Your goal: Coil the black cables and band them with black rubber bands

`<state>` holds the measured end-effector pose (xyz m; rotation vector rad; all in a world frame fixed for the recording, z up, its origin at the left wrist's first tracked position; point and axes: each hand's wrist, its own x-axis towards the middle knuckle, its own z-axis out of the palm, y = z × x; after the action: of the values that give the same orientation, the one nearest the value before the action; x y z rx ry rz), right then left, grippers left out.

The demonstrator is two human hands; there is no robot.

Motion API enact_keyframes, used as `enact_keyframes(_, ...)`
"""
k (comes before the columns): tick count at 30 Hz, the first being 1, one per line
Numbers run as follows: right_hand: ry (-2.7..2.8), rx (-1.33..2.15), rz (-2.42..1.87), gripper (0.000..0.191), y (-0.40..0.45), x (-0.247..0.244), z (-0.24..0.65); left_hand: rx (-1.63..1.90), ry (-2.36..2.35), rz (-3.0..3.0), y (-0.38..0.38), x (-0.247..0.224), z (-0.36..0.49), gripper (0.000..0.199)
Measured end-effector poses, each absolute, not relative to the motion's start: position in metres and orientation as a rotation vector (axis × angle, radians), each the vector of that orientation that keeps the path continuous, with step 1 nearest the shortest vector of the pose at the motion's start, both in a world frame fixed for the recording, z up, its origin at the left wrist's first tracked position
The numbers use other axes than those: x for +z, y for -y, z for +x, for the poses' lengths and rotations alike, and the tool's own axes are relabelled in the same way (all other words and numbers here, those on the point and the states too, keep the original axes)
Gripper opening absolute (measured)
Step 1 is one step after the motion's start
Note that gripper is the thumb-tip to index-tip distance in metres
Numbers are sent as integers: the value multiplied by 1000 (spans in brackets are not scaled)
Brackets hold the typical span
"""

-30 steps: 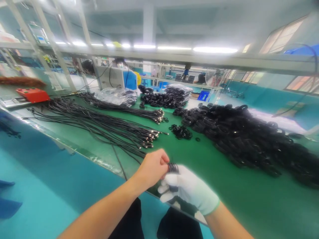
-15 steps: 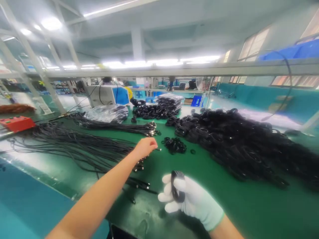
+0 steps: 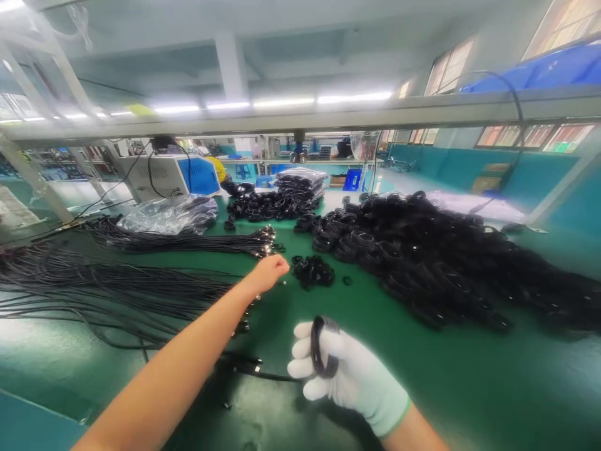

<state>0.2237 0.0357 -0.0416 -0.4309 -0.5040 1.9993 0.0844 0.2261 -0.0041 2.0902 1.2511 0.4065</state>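
Observation:
My left hand (image 3: 270, 274), bare, reaches over the bench with its fingers pinched together at the left edge of a small pile of black rings or ties (image 3: 313, 271). What its fingertips hold, if anything, is hidden. A pale cable tip (image 3: 284, 282) shows just below those fingers. Nearer to me, my right hand (image 3: 350, 369), in a white glove, grips a coiled black cable (image 3: 320, 347) upright between thumb and fingers. Long straight black cables (image 3: 117, 285) lie under and left of my left arm, their connector ends toward the middle.
A large heap of coiled black cables (image 3: 422, 257) covers the right side of the green bench (image 3: 375, 388). Behind are more coils (image 3: 277, 203), a plastic bag (image 3: 171, 214) and a white-and-blue machine (image 3: 169, 175). A shelf beam (image 3: 282, 120) crosses above. One ring (image 3: 347, 280) lies apart.
The view has turned rightward, so the bench things appear farther left. My left hand has moved right, closer to the small pile, past the pale cable tip. My right hand keeps its coil.

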Motion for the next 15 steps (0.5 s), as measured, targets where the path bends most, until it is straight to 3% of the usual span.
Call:
enact_keyframes(4,496,2015,-382,43,-33,-36,226,465,-1030,1916,-153,11,53,21)
enact_keyframes(8,586,1756,-665,38,-27,-34,216,624,-821,1435,-88,2,36,17)
enact_keyframes(15,788,1440,-899,45,-27,-50,187,740,-868,1225,-47,-29,46,16)
